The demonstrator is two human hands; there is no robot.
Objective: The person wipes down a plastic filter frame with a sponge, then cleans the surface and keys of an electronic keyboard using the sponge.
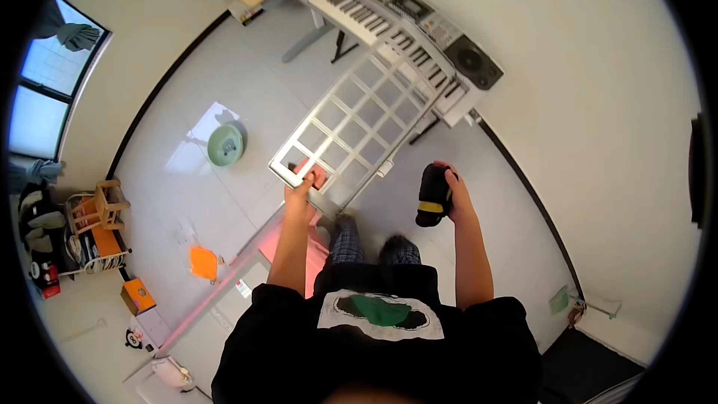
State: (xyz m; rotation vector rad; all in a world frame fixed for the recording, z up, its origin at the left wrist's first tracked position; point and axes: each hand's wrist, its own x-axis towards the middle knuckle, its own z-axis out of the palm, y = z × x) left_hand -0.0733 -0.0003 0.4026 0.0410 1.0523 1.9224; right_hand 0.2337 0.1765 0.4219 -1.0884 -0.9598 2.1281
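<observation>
My left hand [305,179] is closed on the near corner of a white grid panel [338,135] with see-through panes. Tilted away from me, the panel stretches to the electronic keyboard [389,26], and its far end overlaps the keys; whether they touch I cannot tell. A small white fitting [384,169] sits on the panel's right edge. My right hand [456,193] is wrapped round a black bundle with a yellow band [432,196], held apart from the panel. What kind of thing the bundle is does not show.
A green basin [225,145] stands on the tiled floor to the left. An orange dustpan-like piece [203,262] lies nearer. A pink-edged board [217,307] is beside my legs. Wooden stools [111,203] and a loaded rack [93,243] line the left wall.
</observation>
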